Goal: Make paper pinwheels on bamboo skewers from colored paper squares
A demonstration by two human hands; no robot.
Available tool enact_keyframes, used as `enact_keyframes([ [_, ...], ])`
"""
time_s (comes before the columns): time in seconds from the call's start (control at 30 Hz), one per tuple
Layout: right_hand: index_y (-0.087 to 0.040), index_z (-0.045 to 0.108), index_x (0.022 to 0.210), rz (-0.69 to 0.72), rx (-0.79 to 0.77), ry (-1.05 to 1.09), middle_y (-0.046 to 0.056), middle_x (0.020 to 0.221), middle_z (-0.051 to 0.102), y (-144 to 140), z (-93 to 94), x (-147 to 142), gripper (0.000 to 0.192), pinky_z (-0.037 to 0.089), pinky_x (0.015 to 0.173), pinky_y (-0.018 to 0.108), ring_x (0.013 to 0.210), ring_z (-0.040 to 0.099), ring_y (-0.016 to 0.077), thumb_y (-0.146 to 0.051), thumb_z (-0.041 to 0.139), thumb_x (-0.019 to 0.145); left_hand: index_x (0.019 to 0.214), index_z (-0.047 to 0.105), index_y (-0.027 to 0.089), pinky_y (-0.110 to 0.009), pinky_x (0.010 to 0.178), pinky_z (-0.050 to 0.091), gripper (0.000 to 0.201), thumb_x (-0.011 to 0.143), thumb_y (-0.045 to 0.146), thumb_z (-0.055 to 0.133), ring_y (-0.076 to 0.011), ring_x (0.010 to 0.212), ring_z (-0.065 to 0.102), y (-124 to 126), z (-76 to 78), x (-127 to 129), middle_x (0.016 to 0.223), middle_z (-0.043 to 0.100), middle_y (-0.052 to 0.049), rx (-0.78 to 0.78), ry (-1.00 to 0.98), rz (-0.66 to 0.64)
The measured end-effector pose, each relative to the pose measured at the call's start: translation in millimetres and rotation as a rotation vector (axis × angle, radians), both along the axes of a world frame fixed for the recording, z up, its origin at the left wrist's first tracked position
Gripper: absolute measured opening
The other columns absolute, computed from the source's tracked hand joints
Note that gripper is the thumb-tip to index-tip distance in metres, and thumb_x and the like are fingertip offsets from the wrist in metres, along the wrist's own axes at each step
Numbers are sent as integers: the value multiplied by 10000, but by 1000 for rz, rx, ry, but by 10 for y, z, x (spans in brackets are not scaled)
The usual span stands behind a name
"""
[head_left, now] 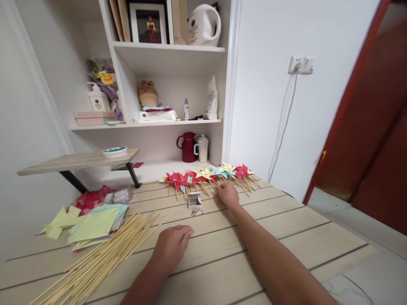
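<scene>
While the right hand (227, 194) touches the pinwheels (210, 174), fingers loosely curled, the empty left hand (173, 243) lies flat; its forearm could sweep the small box (194, 200) off the counter (286, 237).

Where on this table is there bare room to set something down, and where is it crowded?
Bare wood lies right of the right hand, out to the table edge, and between the left hand and the small box. Crowded: the pinwheels along the back, and the paper squares and sticks on the left.
</scene>
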State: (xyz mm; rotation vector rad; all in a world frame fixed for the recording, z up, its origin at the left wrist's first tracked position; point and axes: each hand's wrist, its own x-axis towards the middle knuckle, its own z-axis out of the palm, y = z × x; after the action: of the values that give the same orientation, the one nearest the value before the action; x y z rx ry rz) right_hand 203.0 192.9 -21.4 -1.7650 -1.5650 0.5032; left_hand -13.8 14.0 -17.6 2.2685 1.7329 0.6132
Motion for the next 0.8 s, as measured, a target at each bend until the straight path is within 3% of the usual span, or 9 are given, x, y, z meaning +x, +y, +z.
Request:
enact_keyframes([
  [0.33,-182,698,636,13,50,-57,49,615,726,-90,59,24,317,375,534,237,548,642,146,-241,504,881,872,722,235,-271,717,390,348,961,273,388,-190,794,656,27,-22,-20,795,733,-22,8,34,-12],
  [0.57,-191,713,680,6,69,-117,58,565,690,-133,58,6,306,345,543,248,606,636,176,-290,521,896,903,728,246,-272,756,400,329,960,269,405,-202,887,677,38,-67,-42,908,759,-27,15,41,-3],
  [0.8,-210,725,746,-7,73,-89,44,614,701,-93,54,145,215,361,563,245,651,654,180,-275,558,865,868,716,242,-270,738,393,336,966,269,396,-198,872,669,32,-58,-46,885,750,-25,13,57,-8],
])
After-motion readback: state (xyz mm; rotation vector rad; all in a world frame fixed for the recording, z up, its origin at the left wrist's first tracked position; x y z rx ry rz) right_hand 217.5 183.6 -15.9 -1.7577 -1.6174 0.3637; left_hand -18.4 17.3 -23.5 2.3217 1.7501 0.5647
